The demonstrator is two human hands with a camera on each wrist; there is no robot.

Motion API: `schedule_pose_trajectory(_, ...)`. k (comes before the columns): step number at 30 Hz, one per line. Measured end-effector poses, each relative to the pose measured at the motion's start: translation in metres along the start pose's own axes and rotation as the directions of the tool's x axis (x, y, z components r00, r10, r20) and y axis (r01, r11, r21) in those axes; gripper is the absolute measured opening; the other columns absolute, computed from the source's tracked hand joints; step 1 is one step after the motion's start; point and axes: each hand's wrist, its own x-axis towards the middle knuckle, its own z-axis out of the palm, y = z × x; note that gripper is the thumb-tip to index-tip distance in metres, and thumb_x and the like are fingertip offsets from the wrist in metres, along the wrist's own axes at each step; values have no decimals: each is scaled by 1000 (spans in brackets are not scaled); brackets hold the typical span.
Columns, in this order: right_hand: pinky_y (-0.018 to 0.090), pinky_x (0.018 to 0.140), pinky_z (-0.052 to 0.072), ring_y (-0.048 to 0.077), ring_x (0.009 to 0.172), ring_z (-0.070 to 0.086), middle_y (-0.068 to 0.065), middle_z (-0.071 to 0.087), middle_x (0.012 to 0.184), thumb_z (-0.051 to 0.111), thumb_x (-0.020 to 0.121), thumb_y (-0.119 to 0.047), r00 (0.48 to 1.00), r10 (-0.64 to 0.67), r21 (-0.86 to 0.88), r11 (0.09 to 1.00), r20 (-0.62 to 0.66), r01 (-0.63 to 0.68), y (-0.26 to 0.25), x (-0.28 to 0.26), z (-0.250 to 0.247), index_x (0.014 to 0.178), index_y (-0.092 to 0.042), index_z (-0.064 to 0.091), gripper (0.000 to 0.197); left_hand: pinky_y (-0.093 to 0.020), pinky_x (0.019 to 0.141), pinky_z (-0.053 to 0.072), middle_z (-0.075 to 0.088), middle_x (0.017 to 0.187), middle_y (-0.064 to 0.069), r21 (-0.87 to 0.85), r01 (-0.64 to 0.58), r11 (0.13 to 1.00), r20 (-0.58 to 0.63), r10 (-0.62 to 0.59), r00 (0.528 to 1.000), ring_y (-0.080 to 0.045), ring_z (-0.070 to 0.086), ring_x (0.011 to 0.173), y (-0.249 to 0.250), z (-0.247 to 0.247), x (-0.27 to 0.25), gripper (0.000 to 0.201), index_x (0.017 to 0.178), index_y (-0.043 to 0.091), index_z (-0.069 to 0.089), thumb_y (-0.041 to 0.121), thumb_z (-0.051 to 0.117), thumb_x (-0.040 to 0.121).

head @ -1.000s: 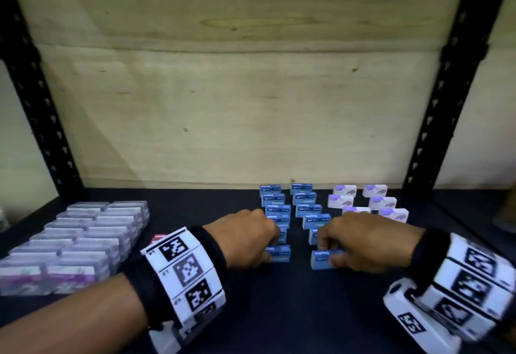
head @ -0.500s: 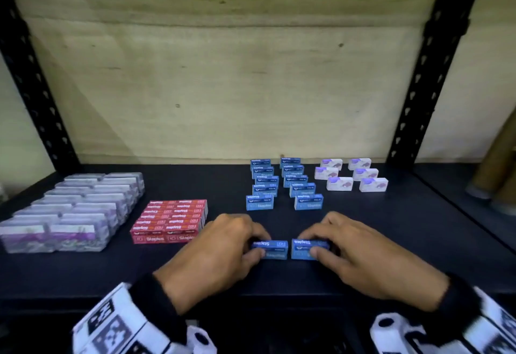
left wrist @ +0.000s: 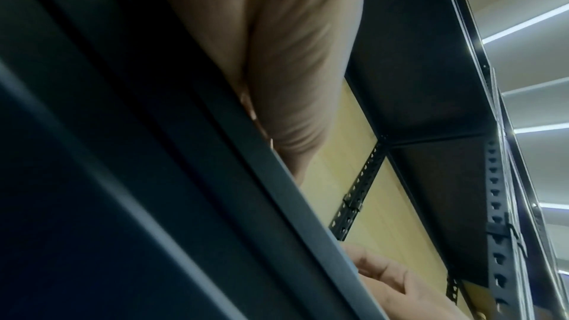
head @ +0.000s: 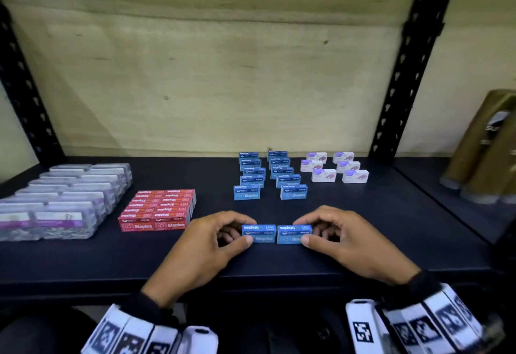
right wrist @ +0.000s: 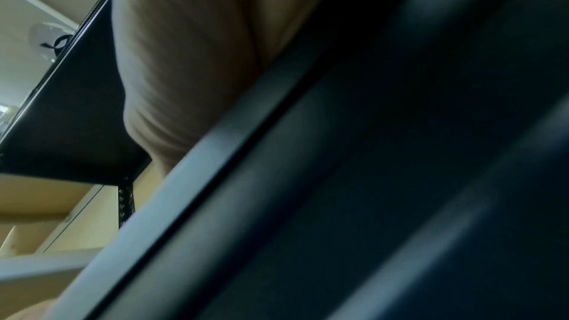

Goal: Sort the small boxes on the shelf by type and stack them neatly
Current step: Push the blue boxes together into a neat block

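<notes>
Two blue staples boxes stand side by side near the front of the dark shelf [head: 418,228]. My left hand [head: 206,242] pinches the left blue box [head: 259,233] between thumb and curled fingers. My right hand [head: 343,238] pinches the right blue box [head: 293,233] the same way. Behind them stand two columns of blue boxes [head: 264,176], with white and purple boxes [head: 335,171] to their right. A block of red staples boxes [head: 159,210] lies to the left. Both wrist views show only a palm heel [left wrist: 277,57] and the shelf's front lip [right wrist: 215,179].
Clear boxes with purple labels [head: 55,203] fill the shelf's left end. Black slotted uprights [head: 402,74] frame a plywood back wall [head: 223,74]. Brown tubes [head: 485,152] stand in the bay to the right.
Both hands have drawn the two blue boxes back from the columns toward the shelf's front edge and brought them together, side by side. The head view has pulled back and lowered.
</notes>
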Motion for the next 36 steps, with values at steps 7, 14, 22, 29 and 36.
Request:
schedule_pose_trajectory(7,22,74,52,5,73,61,-8,67,88,77,86,-21,1000,8,42,999,-18,-7,4,0,2,101,-28,75,17,-10,72,48,69,78,21,-28,10,1000,-14,-10,1000,0,61,71,-1,1,-2,20,97,28,75,15,79,82)
schedule_pose_trajectory(14,24,75,53,6,74,62,-8,67,88,77,86,-21,1000,7,30,1000,-29,-6,4,0,3,101,-28,75,17,-10,72,48,69,77,21,-16,9,1000,-16,-9,1000,0,62,71,0,1,-2,20,98,27,75,18,79,82)
schedule_pose_trajectory(22,21,75,52,8,77,64,-13,67,91,75,86,-31,998,-4,26,1000,-66,6,2,0,6,103,-29,73,18,-18,78,52,69,87,19,-13,37,999,-8,-37,999,-2,64,76,1,1,-2,28,108,34,71,32,78,81)
schedule_pose_trajectory(29,23,82,53,1,88,66,-21,66,102,63,84,-54,998,62,-106,992,-26,-65,-20,2,-14,107,-37,67,29,-16,72,49,62,100,13,237,20,971,11,-23,1000,1,64,82,19,-19,15,38,117,31,65,51,65,86)
schedule_pose_trajectory(36,20,83,48,-6,84,61,-24,66,97,63,90,-48,983,157,-523,848,96,-85,-58,48,-63,107,-38,64,20,-24,84,48,68,108,15,635,-74,769,199,-70,978,-4,61,90,52,-55,77,35,114,30,67,52,65,86)
